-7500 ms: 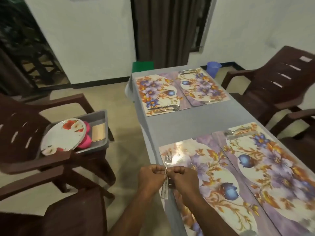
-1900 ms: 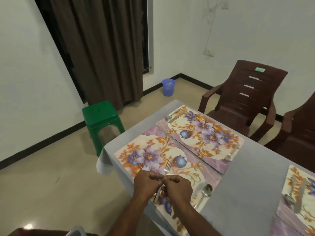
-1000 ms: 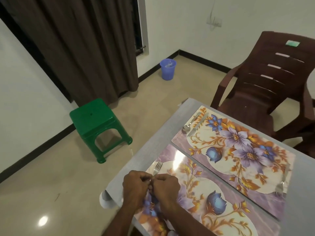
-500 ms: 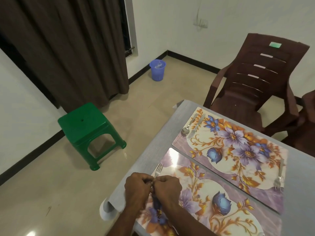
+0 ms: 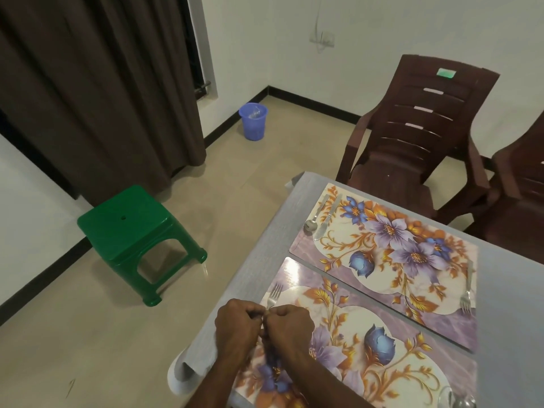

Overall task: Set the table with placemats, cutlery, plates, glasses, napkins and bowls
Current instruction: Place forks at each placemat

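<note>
Now both hands meet at the lower middle of the frame: the left hand (image 5: 237, 326) and right hand (image 5: 287, 325), fingers curled, seem to pinch the fork (image 5: 273, 296) handle, its prongs over the near placemat (image 5: 382, 348) corner.

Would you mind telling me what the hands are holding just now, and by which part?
Both the left hand and the right hand pinch a fork along its handle; only the tines show beyond the fingers.

White walls, beige floor (image 5: 123, 343); brown curtain (image 5: 97, 83), green stool (image 5: 132, 228), blue bin (image 5: 253, 120), two brown chairs (image 5: 418, 131).
</note>
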